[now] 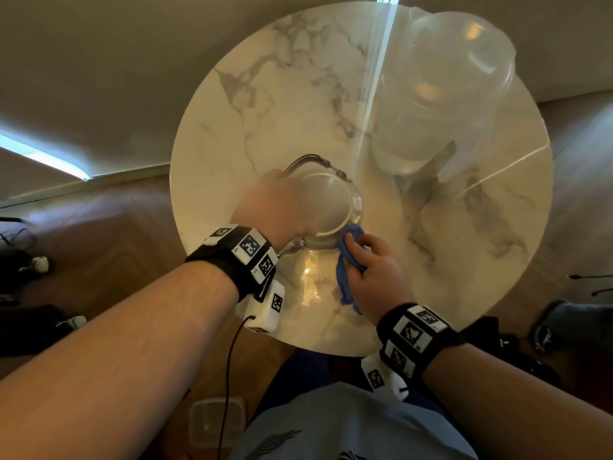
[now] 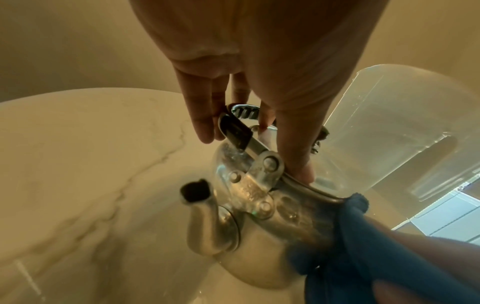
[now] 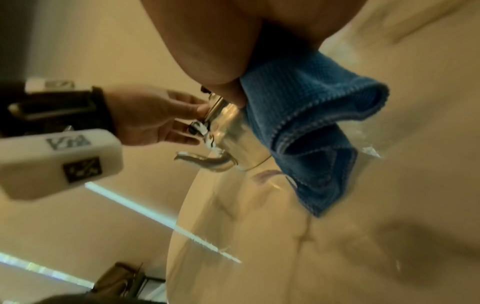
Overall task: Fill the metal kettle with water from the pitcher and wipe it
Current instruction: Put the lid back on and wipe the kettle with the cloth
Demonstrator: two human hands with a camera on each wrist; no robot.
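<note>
Two containers stand on the round white marble-patterned surface (image 1: 272, 104): a shiny metal kettle (image 2: 259, 236) with no lid on, near the front edge, and a clear plastic pitcher (image 1: 441, 94) behind it to the right, close but apart. Pitcher holds clear water low in its base. Kettle mouth (image 1: 328, 204) is open; whether water sits inside cannot be told from the reflections. Kettle spout (image 2: 202, 218) points toward the person, on the left side.

Left hand (image 1: 275, 207) rests over the kettle's rim on its left side. In the left wrist view its thumb presses the rim beside the handle hinge, while the other fingers (image 2: 200, 115) hang nearly straight, touching the folded-down handle (image 2: 235, 131); nothing is clasped.

Right hand (image 1: 371, 270) grips a bunched blue microfibre cloth (image 3: 306, 123), fingers curled round it, and presses it against the kettle's near right wall just below the rim. Loose cloth hangs down to the surface.
</note>
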